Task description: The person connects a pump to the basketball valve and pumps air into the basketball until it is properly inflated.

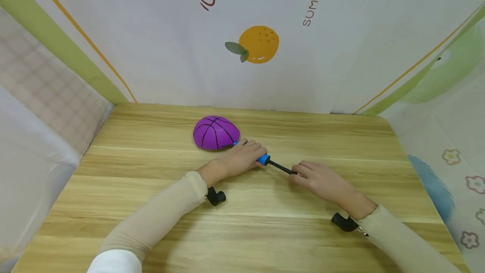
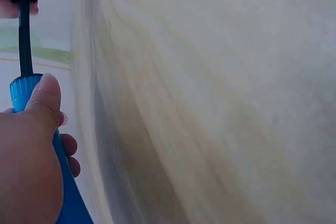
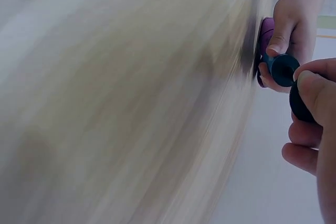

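A blue hand pump [image 1: 262, 159] with a black rod [image 1: 279, 166] is held slantwise over the table. My left hand [image 1: 244, 156] grips its blue barrel [image 2: 73, 198], the thumb lying along it near the ribbed cap. At the rod's far end my right hand [image 1: 320, 180] pinches the black handle [image 3: 302, 103] between thumb and fingers. The rod is drawn out of the barrel. A purple ball [image 1: 215, 133] with black basketball lines sits beyond my left hand, sagging and partly deflated. The pump's tip meets the ball's right edge, where my fingers partly cover it.
The wood-grain table [image 1: 242, 231] extends around both hands. Behind it hangs a white cloth [image 1: 166, 66] printed with oranges and lettering. Black wrist cameras [image 1: 217, 197] stick out from both sleeves.
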Motion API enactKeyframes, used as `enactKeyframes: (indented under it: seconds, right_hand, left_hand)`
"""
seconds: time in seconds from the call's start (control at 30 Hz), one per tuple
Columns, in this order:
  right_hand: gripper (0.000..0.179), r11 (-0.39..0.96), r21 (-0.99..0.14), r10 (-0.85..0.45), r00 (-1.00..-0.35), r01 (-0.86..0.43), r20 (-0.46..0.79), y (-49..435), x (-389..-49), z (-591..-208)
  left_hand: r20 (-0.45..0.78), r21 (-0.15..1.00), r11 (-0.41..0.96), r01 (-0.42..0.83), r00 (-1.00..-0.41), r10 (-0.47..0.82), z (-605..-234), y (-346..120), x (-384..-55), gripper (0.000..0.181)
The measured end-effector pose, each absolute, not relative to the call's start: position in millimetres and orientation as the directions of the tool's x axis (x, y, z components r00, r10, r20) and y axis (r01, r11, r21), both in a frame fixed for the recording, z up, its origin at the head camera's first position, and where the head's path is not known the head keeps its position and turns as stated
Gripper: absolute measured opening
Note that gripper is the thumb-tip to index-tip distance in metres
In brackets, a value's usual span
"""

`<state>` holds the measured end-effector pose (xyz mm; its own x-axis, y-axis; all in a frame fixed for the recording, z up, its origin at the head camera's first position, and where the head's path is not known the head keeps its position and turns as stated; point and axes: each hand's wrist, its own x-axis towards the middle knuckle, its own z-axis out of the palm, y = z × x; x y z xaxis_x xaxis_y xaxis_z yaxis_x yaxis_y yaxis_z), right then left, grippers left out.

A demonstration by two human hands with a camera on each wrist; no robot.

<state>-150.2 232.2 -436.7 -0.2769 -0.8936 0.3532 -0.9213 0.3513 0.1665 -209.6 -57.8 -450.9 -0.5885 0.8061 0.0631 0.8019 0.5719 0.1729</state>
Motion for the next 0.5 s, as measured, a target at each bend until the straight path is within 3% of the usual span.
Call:
enactKeyframes:
  seconds: [0.2,0.5]
  right_hand:
    - [0.054,0.337,0.185,-0.888,-0.247,-0.923,0.387,244,-143,-436]
    - [0.055,0.346,0.199,-0.893,-0.257,-0.917,0.369,252,-135,-436]
  left_hand:
    - [0.058,0.163,0.567,0.807,-0.582,0.811,-452,-59,-210,0.026]
    - [0.050,0.160,0.569,0.807,-0.582,0.812,-451,-60,-210,0.027]
